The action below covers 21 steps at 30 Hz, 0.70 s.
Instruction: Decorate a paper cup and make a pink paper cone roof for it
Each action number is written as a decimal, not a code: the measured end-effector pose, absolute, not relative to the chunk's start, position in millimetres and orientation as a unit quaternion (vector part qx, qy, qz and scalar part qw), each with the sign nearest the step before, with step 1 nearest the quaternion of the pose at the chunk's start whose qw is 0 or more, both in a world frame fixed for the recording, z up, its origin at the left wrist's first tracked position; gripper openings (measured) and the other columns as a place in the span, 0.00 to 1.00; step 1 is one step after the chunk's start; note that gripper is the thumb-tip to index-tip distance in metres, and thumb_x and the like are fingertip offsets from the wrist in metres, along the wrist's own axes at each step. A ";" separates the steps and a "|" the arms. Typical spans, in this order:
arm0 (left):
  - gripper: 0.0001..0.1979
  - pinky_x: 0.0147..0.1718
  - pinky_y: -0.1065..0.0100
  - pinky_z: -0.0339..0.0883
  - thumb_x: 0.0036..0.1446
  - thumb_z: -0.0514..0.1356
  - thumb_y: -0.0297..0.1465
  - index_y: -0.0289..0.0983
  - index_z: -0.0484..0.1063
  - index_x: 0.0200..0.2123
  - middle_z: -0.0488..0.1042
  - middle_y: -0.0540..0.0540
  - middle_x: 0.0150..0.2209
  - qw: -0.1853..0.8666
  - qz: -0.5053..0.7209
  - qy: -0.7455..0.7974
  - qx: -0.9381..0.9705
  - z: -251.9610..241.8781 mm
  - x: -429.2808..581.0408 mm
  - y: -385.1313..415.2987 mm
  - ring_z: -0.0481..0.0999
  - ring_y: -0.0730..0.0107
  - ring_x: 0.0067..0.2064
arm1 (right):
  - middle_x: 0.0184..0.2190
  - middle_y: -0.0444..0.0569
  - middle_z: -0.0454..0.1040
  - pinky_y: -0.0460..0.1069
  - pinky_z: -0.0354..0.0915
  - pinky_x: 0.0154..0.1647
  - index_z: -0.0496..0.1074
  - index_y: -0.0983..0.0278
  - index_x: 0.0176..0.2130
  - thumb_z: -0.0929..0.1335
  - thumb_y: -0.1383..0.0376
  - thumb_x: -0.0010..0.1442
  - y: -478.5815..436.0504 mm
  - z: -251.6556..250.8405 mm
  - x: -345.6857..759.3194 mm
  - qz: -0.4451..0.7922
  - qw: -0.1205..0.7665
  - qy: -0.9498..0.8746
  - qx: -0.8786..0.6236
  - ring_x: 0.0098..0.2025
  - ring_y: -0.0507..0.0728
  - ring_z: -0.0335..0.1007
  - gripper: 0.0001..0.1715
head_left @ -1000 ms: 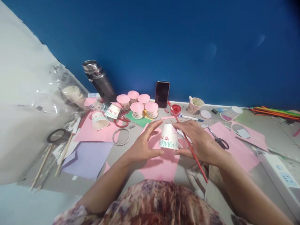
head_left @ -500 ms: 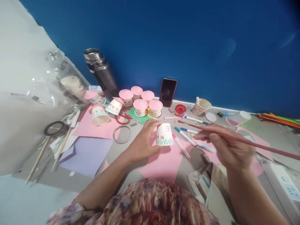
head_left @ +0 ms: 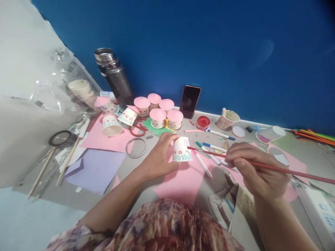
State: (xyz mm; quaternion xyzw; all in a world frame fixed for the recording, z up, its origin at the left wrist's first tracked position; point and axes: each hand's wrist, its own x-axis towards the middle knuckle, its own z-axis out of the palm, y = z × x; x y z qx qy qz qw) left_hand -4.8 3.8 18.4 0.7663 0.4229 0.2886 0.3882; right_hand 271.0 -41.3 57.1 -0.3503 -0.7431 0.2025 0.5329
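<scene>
The left hand (head_left: 160, 158) pinched an upended paper cup (head_left: 181, 152) over pink paper (head_left: 180, 183); right of it, the right hand (head_left: 258, 170) pinched a red paintbrush (head_left: 300, 173), its long axis aimed leftward, tip at the cup's wall (contact was unclear).

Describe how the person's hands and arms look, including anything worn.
The left hand and right hand are ungloved, with no watch or bracelet visible. Both forearms are uncovered. A patterned fabric sleeve, blotched reddish, purple and cream, shows near the left elbow.
</scene>
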 end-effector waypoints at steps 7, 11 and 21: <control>0.35 0.64 0.50 0.64 0.49 0.66 0.28 0.43 0.62 0.61 0.64 0.41 0.60 0.404 0.283 0.426 0.759 22.9 -2.1 3.3 0.66 0.52 0.63 | 0.31 0.47 0.77 0.53 0.70 0.38 0.79 0.62 0.42 0.68 0.74 0.66 -41.0 55.7 272.6 0.237 0.495 -0.754 -0.360 0.35 0.56 0.75 0.10; 0.35 0.64 0.50 0.64 0.50 0.67 0.29 0.42 0.62 0.61 0.65 0.41 0.60 0.402 0.282 0.423 0.762 24.9 -1.4 3.0 0.66 0.52 0.64 | 0.31 0.47 0.77 0.52 0.69 0.37 0.78 0.62 0.42 0.68 0.75 0.66 -39.9 55.8 271.9 0.246 0.486 -0.763 -0.349 0.35 0.56 0.74 0.11; 0.35 0.64 0.51 0.65 0.50 0.67 0.30 0.42 0.62 0.61 0.64 0.41 0.60 0.402 0.280 0.416 0.766 23.7 -0.8 0.9 0.67 0.52 0.63 | 0.32 0.47 0.79 0.52 0.70 0.38 0.79 0.61 0.42 0.68 0.73 0.66 -40.3 54.2 271.5 0.235 0.493 -0.754 -0.364 0.35 0.56 0.75 0.10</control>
